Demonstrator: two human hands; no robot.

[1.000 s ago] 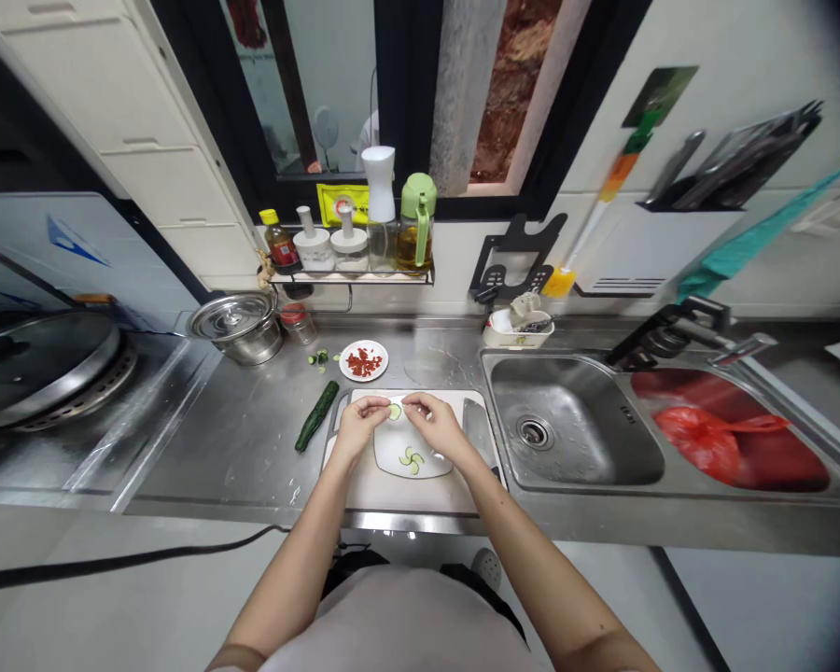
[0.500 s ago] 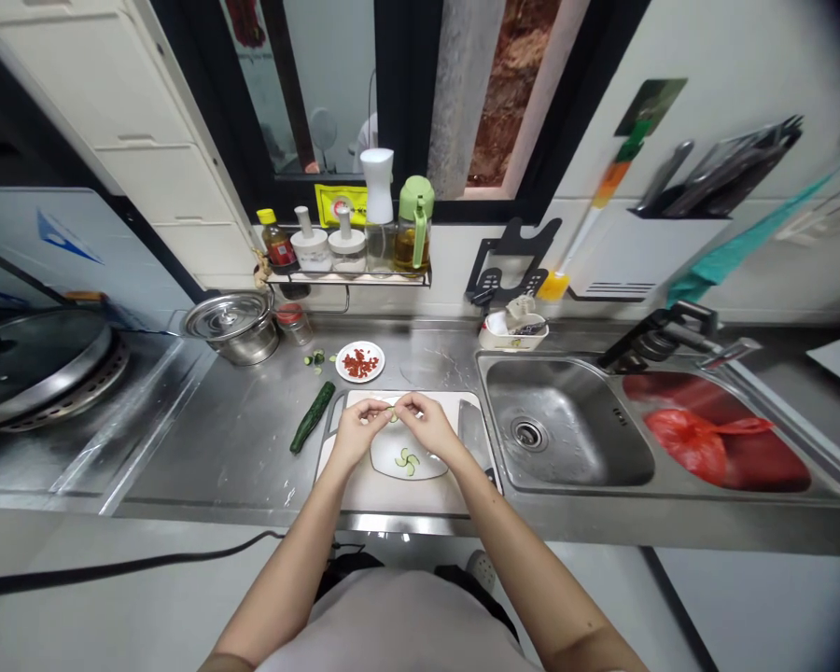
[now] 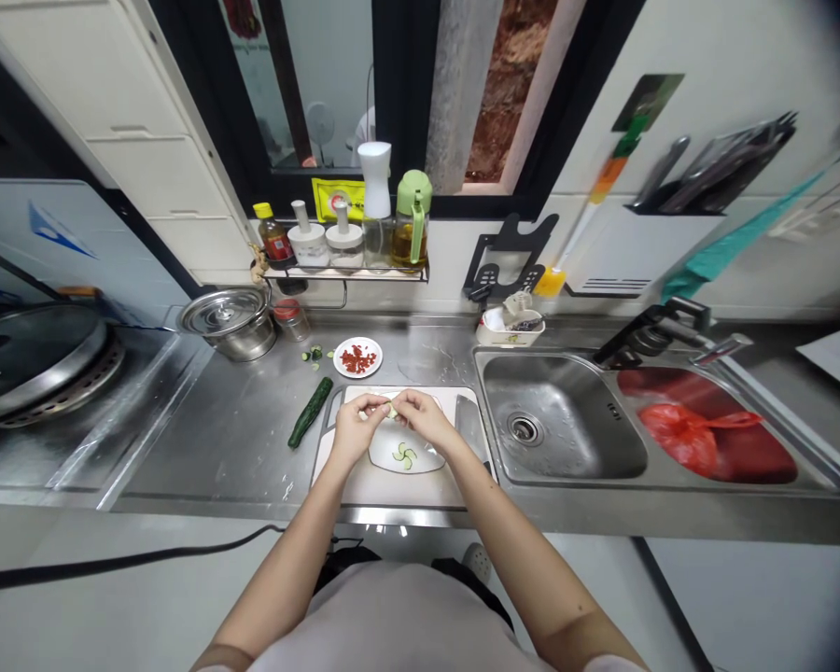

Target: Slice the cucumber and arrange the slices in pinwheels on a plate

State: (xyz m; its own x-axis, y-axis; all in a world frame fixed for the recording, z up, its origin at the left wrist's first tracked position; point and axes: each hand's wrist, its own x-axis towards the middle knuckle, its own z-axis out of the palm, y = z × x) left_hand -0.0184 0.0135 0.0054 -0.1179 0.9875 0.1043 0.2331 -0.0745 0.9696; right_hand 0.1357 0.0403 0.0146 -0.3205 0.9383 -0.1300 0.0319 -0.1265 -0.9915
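Note:
My left hand (image 3: 359,429) and my right hand (image 3: 427,420) meet above the far side of a white plate (image 3: 426,461). Their fingertips are pinched together on a small pale-green cucumber slice (image 3: 393,410), partly hidden by the fingers. Below them on the plate, several cucumber slices (image 3: 404,455) lie in a curved pinwheel. The plate rests on a cutting board (image 3: 368,491), where a wide-bladed knife (image 3: 470,426) lies along the right side. A dark green cucumber (image 3: 311,413) lies on the steel counter left of the board.
Behind the board are a small plate (image 3: 377,349) of chopped red pieces and some cucumber scraps (image 3: 314,355). A lidded steel pot (image 3: 242,336) and a jar (image 3: 292,320) stand back left. To the right is a sink (image 3: 567,429); a red bag (image 3: 679,439) sits in its second basin.
The whole view has shifted slightly. Both hands stay pinched on the slice above the plate, with only small finger movement; the pinwheel slices look the same.

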